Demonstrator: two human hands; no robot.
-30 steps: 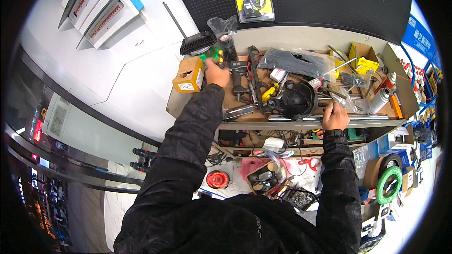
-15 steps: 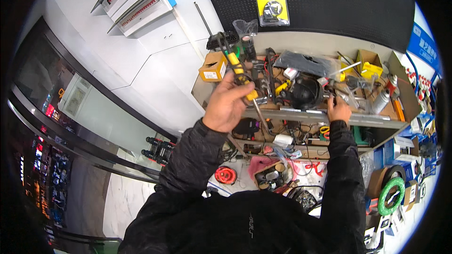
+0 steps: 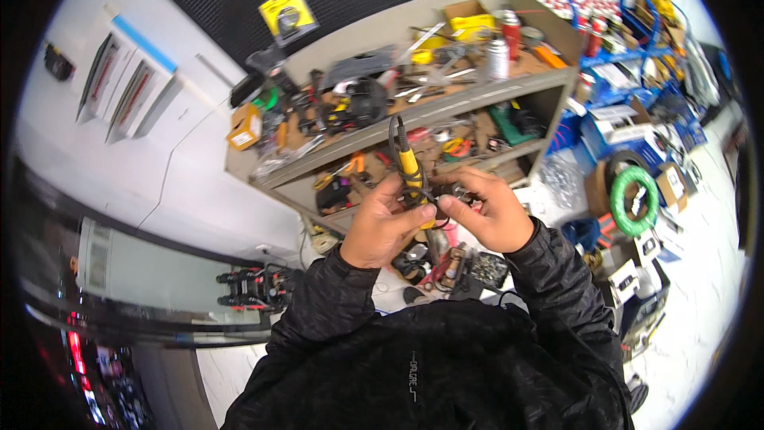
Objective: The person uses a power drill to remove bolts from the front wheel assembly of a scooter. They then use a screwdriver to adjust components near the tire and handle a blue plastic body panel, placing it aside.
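Note:
Upright in front of my chest is what looks like a soldering iron (image 3: 409, 163), with a yellow handle, a dark upper end and a metal rod below. Black cord (image 3: 416, 193) is wound around its handle. My left hand (image 3: 377, 225) is closed on the handle, thumb across the front. From the other side, my right hand (image 3: 495, 211) pinches the cord close to the handle, its thumb near my left thumb. A small dark piece shows by the right fingers, too blurred to name.
Beyond my hands stands a cluttered two-level shelf (image 3: 493, 95) with tools, a spray can (image 3: 497, 59) and a yellow-brown box (image 3: 244, 127). Boxes and a green ring-shaped coil (image 3: 634, 201) are at the right. A bin of parts (image 3: 487, 269) sits below my hands.
My right hand has left the shelf and joined my left at the soldering iron's cord. The iron is held lower and more upright. The view has turned toward the right.

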